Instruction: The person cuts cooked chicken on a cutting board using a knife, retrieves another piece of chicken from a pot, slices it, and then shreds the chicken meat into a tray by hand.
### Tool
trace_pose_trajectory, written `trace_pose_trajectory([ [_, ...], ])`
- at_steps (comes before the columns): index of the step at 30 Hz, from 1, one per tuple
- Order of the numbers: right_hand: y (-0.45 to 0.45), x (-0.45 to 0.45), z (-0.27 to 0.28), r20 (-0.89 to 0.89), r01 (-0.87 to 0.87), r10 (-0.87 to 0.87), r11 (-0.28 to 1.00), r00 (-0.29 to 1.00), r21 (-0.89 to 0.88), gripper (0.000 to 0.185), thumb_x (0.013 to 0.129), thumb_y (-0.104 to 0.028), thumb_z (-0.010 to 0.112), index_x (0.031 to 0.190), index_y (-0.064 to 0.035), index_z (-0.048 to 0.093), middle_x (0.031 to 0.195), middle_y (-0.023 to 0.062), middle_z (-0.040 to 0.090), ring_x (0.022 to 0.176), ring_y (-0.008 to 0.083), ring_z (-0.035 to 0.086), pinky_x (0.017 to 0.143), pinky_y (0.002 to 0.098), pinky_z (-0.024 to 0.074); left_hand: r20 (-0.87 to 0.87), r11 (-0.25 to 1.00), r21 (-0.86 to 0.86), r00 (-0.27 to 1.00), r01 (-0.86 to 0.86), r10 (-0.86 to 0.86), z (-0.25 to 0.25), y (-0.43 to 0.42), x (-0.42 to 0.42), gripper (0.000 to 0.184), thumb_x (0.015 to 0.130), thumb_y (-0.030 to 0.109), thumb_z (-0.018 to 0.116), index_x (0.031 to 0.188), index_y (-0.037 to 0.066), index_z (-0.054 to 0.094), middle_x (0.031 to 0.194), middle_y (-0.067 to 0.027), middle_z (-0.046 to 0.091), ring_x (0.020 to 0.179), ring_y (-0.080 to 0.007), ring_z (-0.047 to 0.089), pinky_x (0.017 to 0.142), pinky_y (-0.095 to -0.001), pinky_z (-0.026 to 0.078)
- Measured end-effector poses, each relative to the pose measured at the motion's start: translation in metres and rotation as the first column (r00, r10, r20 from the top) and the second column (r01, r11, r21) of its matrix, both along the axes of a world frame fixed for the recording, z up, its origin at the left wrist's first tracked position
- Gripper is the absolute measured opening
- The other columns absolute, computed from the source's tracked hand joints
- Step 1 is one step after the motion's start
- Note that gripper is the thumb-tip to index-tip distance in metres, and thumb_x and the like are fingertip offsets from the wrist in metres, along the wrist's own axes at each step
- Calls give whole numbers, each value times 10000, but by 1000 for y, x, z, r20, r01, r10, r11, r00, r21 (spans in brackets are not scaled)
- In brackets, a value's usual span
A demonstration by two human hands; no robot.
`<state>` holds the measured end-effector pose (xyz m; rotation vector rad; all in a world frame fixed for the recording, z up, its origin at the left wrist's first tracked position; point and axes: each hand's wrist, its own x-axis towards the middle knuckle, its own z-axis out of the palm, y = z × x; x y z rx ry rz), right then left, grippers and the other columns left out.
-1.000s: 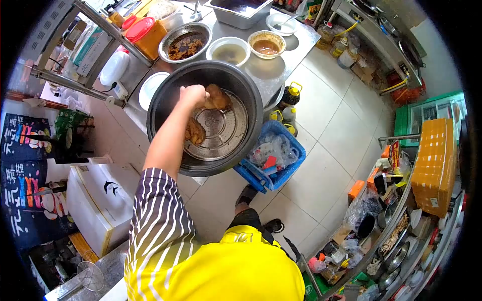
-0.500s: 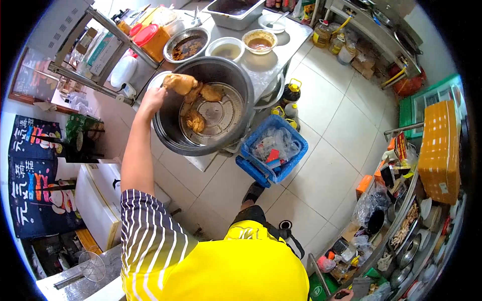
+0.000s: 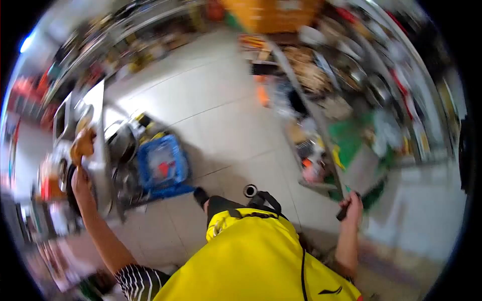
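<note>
At the left, my left hand (image 3: 82, 181) is closed on a browned piece of poultry (image 3: 83, 145), held up beside the worktable. The dark rim of the large pot (image 3: 72, 193) shows partly behind this hand, and its contents are hidden. Far to the right, my right hand (image 3: 353, 204) grips a black handle. A broad grey cleaver blade (image 3: 362, 168) extends up from it, blurred by motion.
A blue basket (image 3: 161, 165) with plastic bags stands on the tiled floor (image 3: 221, 115). The metal worktable (image 3: 99, 130) is at the left. On the right, a crowded shelf rack (image 3: 311, 110) holds pans and bags, with an orange box (image 3: 273, 15) at the top.
The view has swung toward the rack, shifting the pot and table left. My left hand has lifted the poultry piece out of the pot. My right hand and the cleaver have come fully into view.
</note>
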<state>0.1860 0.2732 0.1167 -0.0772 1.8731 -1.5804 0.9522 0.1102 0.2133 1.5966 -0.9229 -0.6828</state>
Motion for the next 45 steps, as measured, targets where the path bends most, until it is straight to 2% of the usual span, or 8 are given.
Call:
trace_pose_trajectory([
  [3, 42, -38, -1, -25, -24, 21, 995, 999, -93, 145, 904, -178, 611, 863, -93, 501, 675, -2, 484, 546, 134, 486, 522, 328, 456, -265, 999, 18, 963, 50, -44, -39, -62, -123, 267, 976, 232, 475, 724, 165, 421, 685, 71, 326, 629, -54, 303, 594, -257, 272],
  [6, 69, -53, 10, -34, 69, -71, 995, 997, -67, 151, 910, -179, 606, 897, -64, 509, 691, 9, 495, 555, 139, 502, 520, 334, 466, 185, 890, 241, 881, 388, -435, -41, -83, -291, 333, 962, 372, 467, 729, 135, 485, 703, 47, 403, 676, -103, 353, 607, -309, 296],
  [10, 95, -72, -7, -117, 168, -165, 986, 979, 15, 158, 909, -162, 604, 923, -33, 513, 680, 27, 512, 519, 146, 513, 501, 327, 468, -227, 602, 134, 616, 787, -754, -120, -102, -488, 307, 983, 357, 461, 847, 101, 560, 744, 43, 457, 697, -100, 405, 647, -277, 359],
  [15, 110, -92, -28, -236, 152, -126, 984, 963, 93, 191, 922, -175, 606, 925, -12, 506, 666, 38, 549, 517, 153, 564, 498, 310, 473, -22, 159, 76, 161, 984, -987, -201, -63, -712, 323, 986, 298, 435, 877, 40, 597, 787, -15, 562, 732, -135, 500, 676, -303, 423],
  [20, 85, -122, -38, -275, 127, -48, 952, 960, 277, 193, 941, -135, 578, 939, 21, 464, 677, 108, 617, 567, 186, 655, 484, 339, 498, 331, -2, 247, -86, 969, -940, -269, -9, -856, 203, 936, 107, 416, 938, -15, 578, 973, -201, 620, 866, -439, 574, 755, -471, 474],
  [24, 39, -149, -29, -241, 103, 10, 886, 970, 452, 196, 938, -135, 579, 969, 20, 462, 697, 160, 629, 590, 259, 661, 510, 386, 512, -91, -13, 379, 23, 925, -996, -284, 9, -910, 177, 931, 146, 472, 921, 12, 588, 929, -194, 606, 866, -394, 574, 702, -489, 492],
  [34, 18, -175, -94, -359, 76, 256, 713, 897, 697, 306, 950, -281, 567, 1015, -12, 437, 800, 264, 634, 766, 460, 630, 660, 527, 519, 579, -219, 455, -474, 863, -663, -305, -1, -910, 224, 898, 204, 525, 761, 44, 602, 832, -171, 614, 768, -405, 608, 632, -504, 516],
  [45, 25, -226, -53, -507, 72, 302, 802, 808, 593, 313, 941, -296, 584, 994, -20, 449, 722, 239, 630, 689, 442, 629, 594, 507, 511, 342, -40, 509, -245, 860, -907, -298, 24, -921, 237, 906, 192, 519, 741, 44, 604, 742, -168, 601, 717, -362, 635, 624, -465, 525],
])
